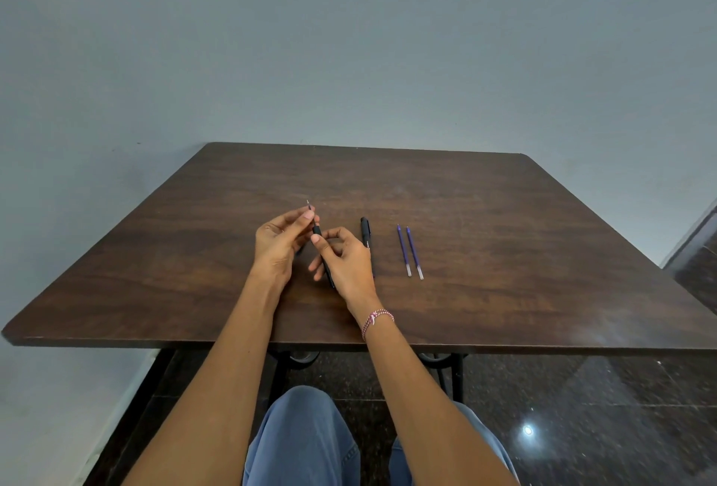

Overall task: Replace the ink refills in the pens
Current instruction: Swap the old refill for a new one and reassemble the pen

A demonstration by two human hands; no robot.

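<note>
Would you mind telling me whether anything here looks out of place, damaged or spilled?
Nothing stands out. The purple refills lie side by side on the table, the spare black pen lies left of them, and the left hand and right hand hold the other pen; no spill shows.

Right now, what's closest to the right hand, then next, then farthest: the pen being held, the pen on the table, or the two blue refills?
From the right hand, nearest first:
1. held pen, in its fingers.
2. table pen, lying just to its right.
3. left refill, further right.
4. right refill, farthest right.
</note>
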